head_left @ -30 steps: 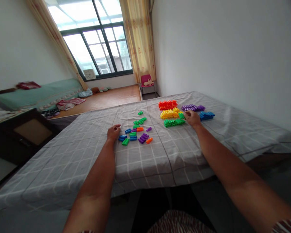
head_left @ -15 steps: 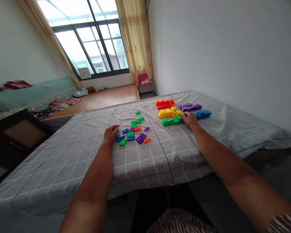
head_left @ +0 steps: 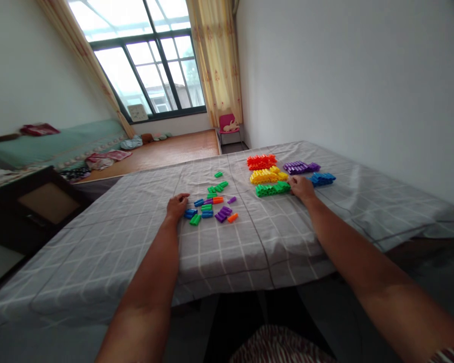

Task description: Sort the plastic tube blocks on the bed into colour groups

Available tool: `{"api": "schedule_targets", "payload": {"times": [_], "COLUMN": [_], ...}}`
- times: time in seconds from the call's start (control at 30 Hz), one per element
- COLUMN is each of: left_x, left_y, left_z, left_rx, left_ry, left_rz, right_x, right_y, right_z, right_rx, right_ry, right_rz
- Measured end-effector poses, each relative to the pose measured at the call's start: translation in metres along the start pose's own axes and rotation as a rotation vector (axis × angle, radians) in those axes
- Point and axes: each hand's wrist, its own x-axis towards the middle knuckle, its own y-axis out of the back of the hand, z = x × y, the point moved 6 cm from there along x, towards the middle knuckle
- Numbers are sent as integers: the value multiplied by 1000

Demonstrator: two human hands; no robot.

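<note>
My left hand (head_left: 177, 205) rests on the cloth with fingers loosely bent and somewhat apart, and nothing shows in it. Just right of it lie blue plastic tube pieces (head_left: 191, 213), green tube pieces (head_left: 195, 220) and other loose tubes. My right hand (head_left: 301, 187) has its fingertips pressed together at the right end of the green tube stack (head_left: 272, 189); anything between them is hidden. Behind that stack are a yellow stack (head_left: 267, 175) and a red stack (head_left: 262, 162). A blue stack (head_left: 323, 179) extends beyond the right hand, below a purple stack (head_left: 300, 167).
A grey checked cloth (head_left: 227, 252) covers the table. Among the loose tubes are purple pieces (head_left: 223, 214) and an orange piece (head_left: 232, 218). A white wall (head_left: 344, 75) borders the right side. A dark cabinet (head_left: 34, 206) stands left, and a pink chair (head_left: 227, 121) at the back.
The whole view has shifted slightly, so things appear a little further right. Both hands keep about the same places beside the tubes and the green stack.
</note>
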Motion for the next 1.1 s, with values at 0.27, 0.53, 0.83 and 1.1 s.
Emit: {"api": "schedule_targets", "payload": {"times": [0.27, 0.53, 0.83, 1.1], "left_x": [1, 19, 33, 33], "left_y": [4, -43, -85, -75], "left_z": [14, 122, 152, 145], "left_rx": [-11, 92, 412, 501], "left_ry": [13, -448, -458, -404], "left_rz": [11, -206, -486, -386], "right_x": [-9, -17, -13, -13], "right_y": [25, 35, 27, 25], "right_z": [-15, -32, -30, -33], "right_rx": [10, 166, 180, 245], "right_ry": [249, 420, 424, 416], "right_rz": [412, 480, 453, 408]}}
